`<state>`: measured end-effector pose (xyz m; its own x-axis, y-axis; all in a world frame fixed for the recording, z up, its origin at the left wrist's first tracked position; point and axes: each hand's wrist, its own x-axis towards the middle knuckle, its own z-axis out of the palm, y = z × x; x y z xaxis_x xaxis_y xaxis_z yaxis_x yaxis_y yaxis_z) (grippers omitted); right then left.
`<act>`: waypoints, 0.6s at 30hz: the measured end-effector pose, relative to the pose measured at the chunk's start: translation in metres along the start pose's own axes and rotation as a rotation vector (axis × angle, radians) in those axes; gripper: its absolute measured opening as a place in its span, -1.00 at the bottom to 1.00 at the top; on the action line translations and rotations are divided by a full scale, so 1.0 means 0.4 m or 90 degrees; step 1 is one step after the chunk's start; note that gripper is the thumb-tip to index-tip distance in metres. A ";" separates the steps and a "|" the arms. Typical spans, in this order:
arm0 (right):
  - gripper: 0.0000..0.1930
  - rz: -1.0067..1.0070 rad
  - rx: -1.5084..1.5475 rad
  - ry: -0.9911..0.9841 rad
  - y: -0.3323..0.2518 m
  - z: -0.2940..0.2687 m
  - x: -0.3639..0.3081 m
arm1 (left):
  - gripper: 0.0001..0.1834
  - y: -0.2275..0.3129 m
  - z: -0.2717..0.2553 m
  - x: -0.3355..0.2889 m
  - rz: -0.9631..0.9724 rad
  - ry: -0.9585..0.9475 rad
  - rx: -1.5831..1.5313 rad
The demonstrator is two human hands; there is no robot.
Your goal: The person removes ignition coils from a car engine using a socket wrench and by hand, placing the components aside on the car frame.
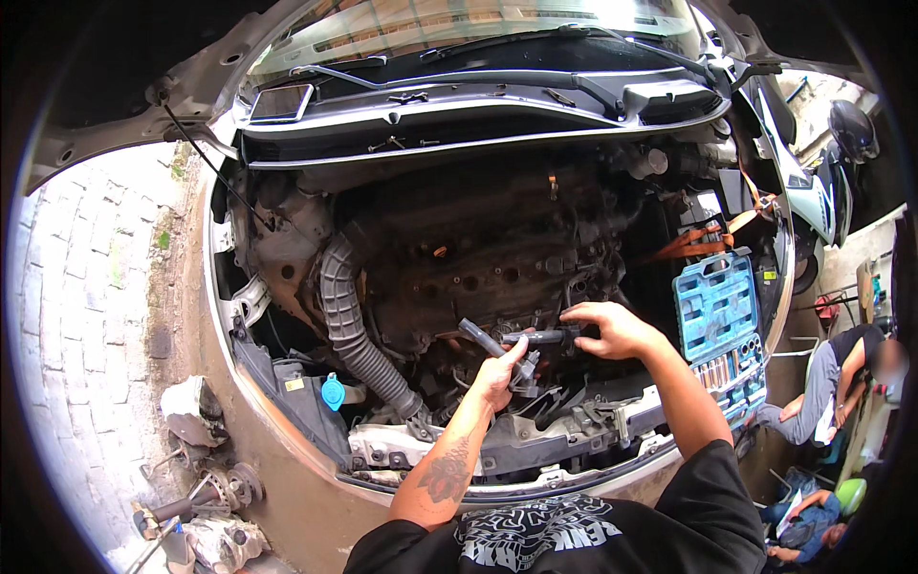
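Observation:
In my left hand are grey-black ignition coils with long stems; its fingers are wrapped round them. One ignition coil points up and to the left. A second ignition coil lies crosswise, its dark end reaching my right hand. The thumb and fingers of that hand are curled about this end. Beyond both hands sits the dark, dirty engine, with a row of round holes along its near side.
A ribbed air hose curves down left of the engine. On the right, a blue socket case lies unfolded. A tablet rests below the windshield. Orange straps hang at the right. Removed parts lie on the left. A person sits at right.

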<state>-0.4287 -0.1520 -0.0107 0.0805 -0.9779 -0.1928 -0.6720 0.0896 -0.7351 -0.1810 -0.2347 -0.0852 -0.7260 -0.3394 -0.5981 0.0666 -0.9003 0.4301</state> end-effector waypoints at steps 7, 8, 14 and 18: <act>-0.54 0.084 -0.385 0.261 0.096 -0.008 0.206 | -0.55 -0.024 -0.035 0.048 -0.087 0.119 -0.028; -0.54 0.137 -0.422 0.224 0.102 0.004 0.229 | -0.54 -0.028 -0.036 0.047 -0.073 0.118 -0.021; -0.53 0.165 -0.400 0.217 0.114 0.031 0.263 | -0.53 -0.044 -0.016 0.035 -0.067 0.144 -0.047; -0.55 0.089 -0.387 0.259 0.122 0.025 0.255 | -0.55 -0.039 0.002 0.028 -0.073 0.175 -0.011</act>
<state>-0.4458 -0.2453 -0.0728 -0.2354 -0.9682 0.0849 -0.9543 0.2137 -0.2088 -0.1908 -0.2241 -0.0979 -0.5177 -0.2941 -0.8035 0.0088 -0.9409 0.3387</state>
